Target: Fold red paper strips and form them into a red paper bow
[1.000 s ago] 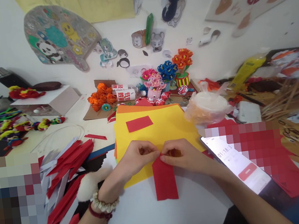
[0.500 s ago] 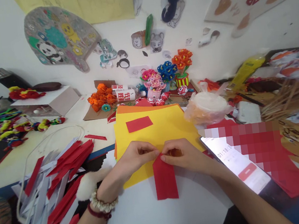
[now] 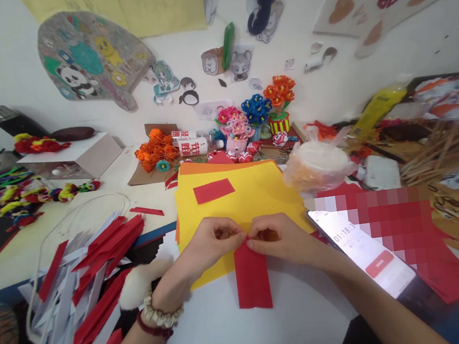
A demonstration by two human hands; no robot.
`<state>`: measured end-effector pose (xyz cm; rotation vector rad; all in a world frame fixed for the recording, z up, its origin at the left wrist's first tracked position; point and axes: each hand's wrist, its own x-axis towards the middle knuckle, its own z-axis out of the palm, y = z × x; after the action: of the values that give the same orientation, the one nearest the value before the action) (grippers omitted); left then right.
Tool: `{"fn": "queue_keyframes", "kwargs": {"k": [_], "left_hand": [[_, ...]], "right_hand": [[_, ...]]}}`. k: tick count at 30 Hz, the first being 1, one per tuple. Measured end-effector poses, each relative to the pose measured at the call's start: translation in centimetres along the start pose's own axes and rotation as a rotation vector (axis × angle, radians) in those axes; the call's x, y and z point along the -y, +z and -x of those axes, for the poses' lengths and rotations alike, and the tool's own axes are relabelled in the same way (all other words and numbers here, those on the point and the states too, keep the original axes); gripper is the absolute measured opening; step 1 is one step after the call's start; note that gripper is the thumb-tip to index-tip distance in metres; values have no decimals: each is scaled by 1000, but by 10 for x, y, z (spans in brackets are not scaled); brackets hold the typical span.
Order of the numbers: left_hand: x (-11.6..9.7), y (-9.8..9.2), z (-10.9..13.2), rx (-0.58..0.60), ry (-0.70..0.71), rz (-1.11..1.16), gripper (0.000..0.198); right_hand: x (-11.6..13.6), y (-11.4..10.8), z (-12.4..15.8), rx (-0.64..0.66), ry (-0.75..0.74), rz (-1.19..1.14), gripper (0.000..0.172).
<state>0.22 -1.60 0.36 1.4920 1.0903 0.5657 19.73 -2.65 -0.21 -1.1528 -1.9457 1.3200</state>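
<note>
A strip of red paper (image 3: 253,280) hangs down between my two hands, its top end pinched by both. My left hand (image 3: 216,239) grips the upper left corner with thumb and forefinger. On the other side, my right hand (image 3: 277,238) pinches the upper right of the same strip. The fingertips nearly meet, and they hide the top edge of the paper. Beneath the hands lie yellow paper sheets (image 3: 252,191) with a small red paper rectangle (image 3: 214,191) on them. Below, a large white sheet (image 3: 250,342) lies under the hanging strip.
Folded red and white paper strips (image 3: 109,248) pile up at the left. At the right, a phone (image 3: 364,250) showing a timer lies beside red paper sheets (image 3: 451,273). A plastic-wrapped cup (image 3: 320,158) and pipe-cleaner flowers (image 3: 257,107) stand behind.
The lower end of the red strip has swung slightly left and its top looks flatter. Both hands keep their pinch in nearly the same place.
</note>
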Motion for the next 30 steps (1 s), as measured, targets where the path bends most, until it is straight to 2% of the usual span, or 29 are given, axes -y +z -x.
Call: {"fn": "queue_keyframes", "kwargs": {"k": [5,9,13,15,20,23,26,28,30], "left_hand": [[0,2,-1,-45,50,-50,23],[-3,3,-2,-148,100,-124,23],[-9,-7,-1,-303,106,-110,33],[-10,-15,2,-345,107,-105,38],[-8,-26,6,-284,33,129,62],[-10,-22,2,-234,-15,174,57],[-16,-19,-6,-235,-44,120,39],[-19,-24,-10,-231,-52,91,36],[-22,-33,-12,-141,-75,51,32]], "right_hand": [[-1,1,0,-13,2,-14,14],[1,0,-2,-82,43,-51,17],[4,-4,-4,-209,191,-307,30],[3,-6,-5,-278,241,-472,36],[0,-5,-8,-384,277,-693,43],[3,-1,-9,-377,296,-748,43],[5,1,-10,-196,301,-678,46],[2,-2,-11,-103,312,-558,49],[-2,-6,-10,-175,312,-363,48]]}}
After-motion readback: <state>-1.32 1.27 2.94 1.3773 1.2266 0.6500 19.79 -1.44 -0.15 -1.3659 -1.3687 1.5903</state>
